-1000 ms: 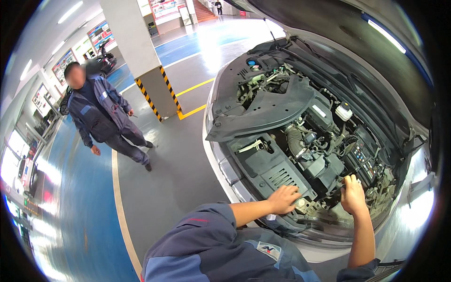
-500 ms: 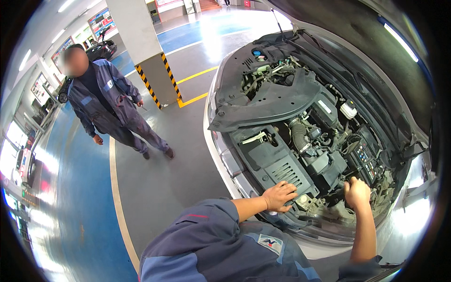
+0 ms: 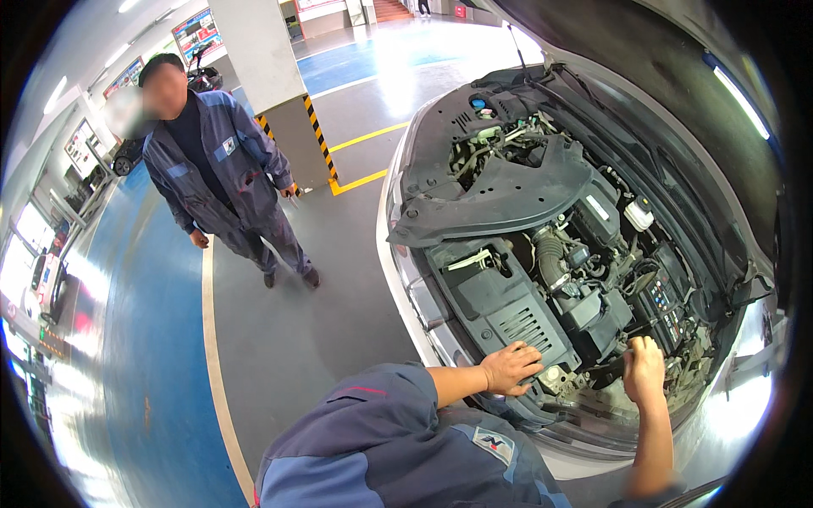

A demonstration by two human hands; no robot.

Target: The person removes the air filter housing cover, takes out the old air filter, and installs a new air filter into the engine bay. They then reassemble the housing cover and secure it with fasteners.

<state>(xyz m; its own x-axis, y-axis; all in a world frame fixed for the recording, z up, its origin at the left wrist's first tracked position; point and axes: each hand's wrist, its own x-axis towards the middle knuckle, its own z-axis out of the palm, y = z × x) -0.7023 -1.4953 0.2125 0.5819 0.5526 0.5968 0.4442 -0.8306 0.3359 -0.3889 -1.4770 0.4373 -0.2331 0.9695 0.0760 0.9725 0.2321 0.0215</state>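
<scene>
A car's engine bay with a raised hood lies before me. My left hand (image 3: 512, 369) rests, fingers stretched out, on the front edge of the slotted black plastic cover (image 3: 518, 315). Close to the battery (image 3: 662, 306), my right hand (image 3: 644, 371) is closed, knuckles up; whatever its fingers grip is hidden. Between the hands sit a black plastic housing (image 3: 595, 322) and a pale fitting (image 3: 554, 378) beside the cover. A ribbed intake hose (image 3: 550, 258) runs behind them.
The hood (image 3: 652, 68) hangs overhead on the right, with a strip lamp (image 3: 741, 102) under it. A co-worker (image 3: 222, 161) in blue overalls stands left of the car, something thin in one hand. Behind stands a pillar (image 3: 262, 59) with black-and-yellow edges.
The co-worker has stepped nearer to the car. My view has shifted slightly, so the engine bay sits a little lower and further right. Both my hands keep about the same places.
</scene>
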